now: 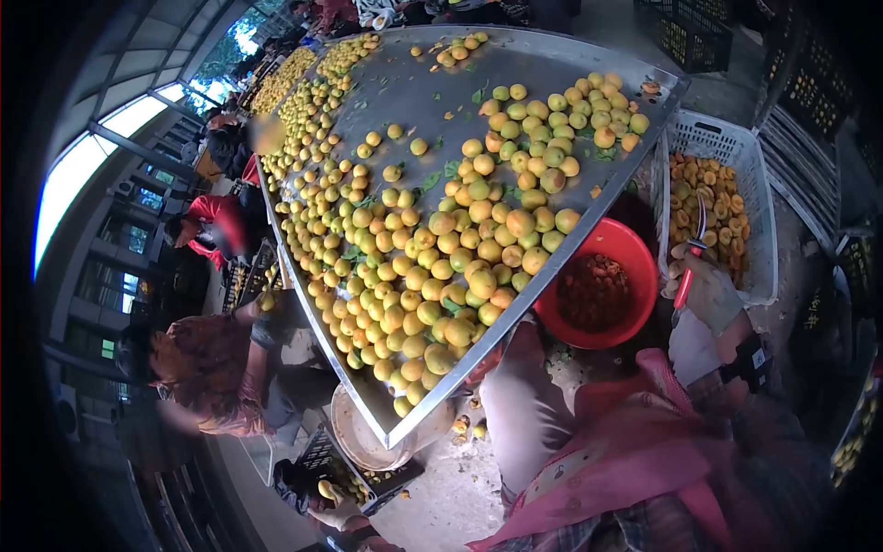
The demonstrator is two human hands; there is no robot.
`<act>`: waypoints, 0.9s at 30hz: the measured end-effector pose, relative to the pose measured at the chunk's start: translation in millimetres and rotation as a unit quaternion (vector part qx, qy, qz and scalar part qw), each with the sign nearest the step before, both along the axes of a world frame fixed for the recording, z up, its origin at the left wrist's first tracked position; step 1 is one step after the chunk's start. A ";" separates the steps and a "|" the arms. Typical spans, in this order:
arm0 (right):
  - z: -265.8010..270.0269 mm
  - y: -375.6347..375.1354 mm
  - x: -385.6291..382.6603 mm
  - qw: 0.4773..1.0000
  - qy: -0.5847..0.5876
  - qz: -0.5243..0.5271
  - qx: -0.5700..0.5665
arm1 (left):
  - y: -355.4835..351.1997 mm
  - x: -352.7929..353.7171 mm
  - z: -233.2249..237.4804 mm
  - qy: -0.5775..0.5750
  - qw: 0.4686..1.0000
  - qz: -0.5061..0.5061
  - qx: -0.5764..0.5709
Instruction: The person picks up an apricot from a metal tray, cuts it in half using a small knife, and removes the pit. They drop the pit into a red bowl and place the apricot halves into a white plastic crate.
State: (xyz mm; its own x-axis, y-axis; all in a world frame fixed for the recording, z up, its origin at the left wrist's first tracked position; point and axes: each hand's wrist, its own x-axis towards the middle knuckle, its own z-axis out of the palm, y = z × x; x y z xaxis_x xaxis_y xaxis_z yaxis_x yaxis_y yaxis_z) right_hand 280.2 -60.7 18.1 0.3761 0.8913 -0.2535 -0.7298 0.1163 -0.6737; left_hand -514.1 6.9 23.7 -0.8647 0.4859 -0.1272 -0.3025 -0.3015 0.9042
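My right hand (710, 287), in a pale glove, is closed around the red handle of a knife (684, 283) with a curved metal blade. It is beside a white plastic crate (765, 230) of halved orange apricots (708, 207). A red basin (644, 293) with brownish pits or scraps stands just left of this hand. At the bottom edge my left hand (338, 513), also gloved, holds a yellow apricot (326, 489) in its fingers. Near it stands a dark crate (397, 480) with more fruit.
A large metal-topped table (386, 87) with a raised rim bears many whole apricots (441, 267) and some leaves. Under its near corner is a pale round tub (354, 428). Co-workers (216, 363) sit along the left. Black crates (685, 37) stand at the back right.
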 end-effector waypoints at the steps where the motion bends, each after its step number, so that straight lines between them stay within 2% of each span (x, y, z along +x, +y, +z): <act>1: 1.9 -2.5 -1.5 1.000 0.003 -0.004 0.003 | 16.0 22.7 0.8 0.046 0.998 0.004 -0.049; 2: 3.8 -4.6 -4.2 1.000 0.007 -0.004 0.005 | 26.1 48.0 -0.9 0.094 0.991 0.012 -0.098; 3: 11.0 -6.6 -7.5 1.000 -0.012 -0.006 0.000 | 41.3 87.0 18.7 -0.078 0.996 0.002 -0.035; 6: 9.6 -9.2 -6.5 0.998 -0.062 0.017 -0.018 | 75.1 116.9 -17.4 0.056 0.977 -0.196 -0.067; 8: 9.6 -10.2 -0.3 0.997 -0.059 0.017 -0.036 | 81.4 231.1 27.0 0.182 0.949 -0.248 -0.064; 10: 13.2 -12.2 3.2 0.999 -0.031 0.012 -0.033 | 84.7 302.7 57.9 0.350 0.857 -0.366 -0.097; 12: 12.5 -14.1 7.2 0.999 -0.018 -0.002 -0.030 | 95.2 348.9 60.7 0.387 0.800 -0.448 -0.099; 14: 13.6 -16.5 9.7 0.999 0.000 -0.017 -0.027 | 111.1 379.8 42.3 0.368 0.768 -0.523 -0.043; 16: 21.3 -20.7 10.2 0.999 -0.024 -0.031 -0.032 | 116.6 422.8 47.9 0.372 0.727 -0.575 -0.048; 17: 21.2 -23.5 12.0 0.999 -0.020 -0.036 -0.032 | 125.0 438.9 42.4 0.402 0.699 -0.591 -0.020; 18: 20.6 -26.0 13.9 0.998 -0.026 -0.039 -0.038 | 131.2 456.7 39.2 0.489 0.664 -0.566 -0.004; 21: 25.9 -33.4 21.4 0.995 -0.048 -0.051 -0.067 | 155.7 503.6 38.4 0.618 0.561 -0.550 -0.024; 22: 26.0 -34.5 24.2 0.992 -0.068 -0.056 -0.088 | 162.5 519.2 39.8 0.656 0.531 -0.534 -0.050; 23: 21.0 -37.1 28.0 0.994 -0.056 -0.061 -0.071 | 176.1 527.8 26.2 0.725 0.499 -0.475 -0.017; 24: 19.2 -38.3 30.9 0.994 -0.051 -0.066 -0.071 | 182.3 539.6 21.6 0.744 0.496 -0.449 -0.006; 26: 22.0 -42.5 37.2 0.992 -0.054 -0.084 -0.078 | 191.3 555.0 19.9 0.787 0.427 -0.445 -0.037; 27: 28.5 -43.3 40.2 0.986 -0.082 -0.088 -0.118 | 195.7 563.8 17.7 0.794 0.410 -0.446 -0.056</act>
State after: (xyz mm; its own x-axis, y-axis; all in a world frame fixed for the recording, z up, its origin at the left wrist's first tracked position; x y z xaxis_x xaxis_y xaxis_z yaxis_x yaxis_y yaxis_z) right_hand 320.4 -104.0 46.6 0.5731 0.7320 -0.3685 -0.5913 0.0580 -0.8044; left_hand 49.7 202.6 41.4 0.6144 0.7664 0.1873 0.7489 -0.6412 0.1672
